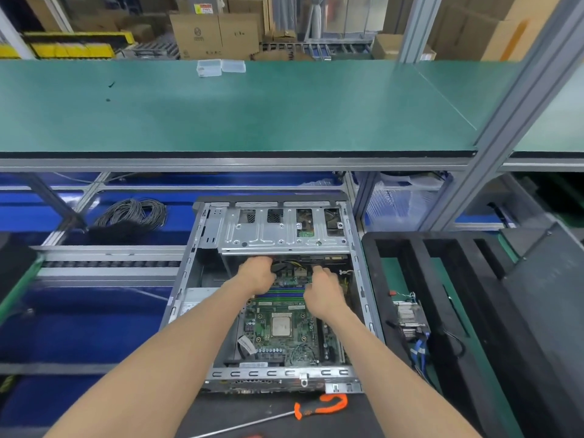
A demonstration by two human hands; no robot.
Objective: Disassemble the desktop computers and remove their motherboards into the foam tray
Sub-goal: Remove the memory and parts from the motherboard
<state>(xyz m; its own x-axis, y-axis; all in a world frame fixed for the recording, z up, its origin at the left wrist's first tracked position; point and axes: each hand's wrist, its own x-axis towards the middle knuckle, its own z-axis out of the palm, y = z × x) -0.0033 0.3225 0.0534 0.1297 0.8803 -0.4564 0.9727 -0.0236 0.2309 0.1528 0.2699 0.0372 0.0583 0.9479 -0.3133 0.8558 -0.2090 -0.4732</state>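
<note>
An open desktop case (363, 298) lies flat in front of me, its green motherboard (284, 339) still inside with a bare silver CPU (280, 324) at its middle. Both my hands reach to the far end of the board, under the metal drive cage (278, 232). My left hand (257, 275) has its fingers curled down among black cables there. My right hand (324, 290) curls its fingers at a connector beside it. What each hand holds is hidden by the fingers. The black foam tray (442, 279) stands to the right of the case.
An orange-handled screwdriver (316, 407) lies on the mat in front of the case. A heatsink with blue wires (410, 320) rests in the foam tray. A coil of grey cable (132, 213) lies back left. A green shelf (252, 109) overhangs the bench, with a clear plastic box (209, 67).
</note>
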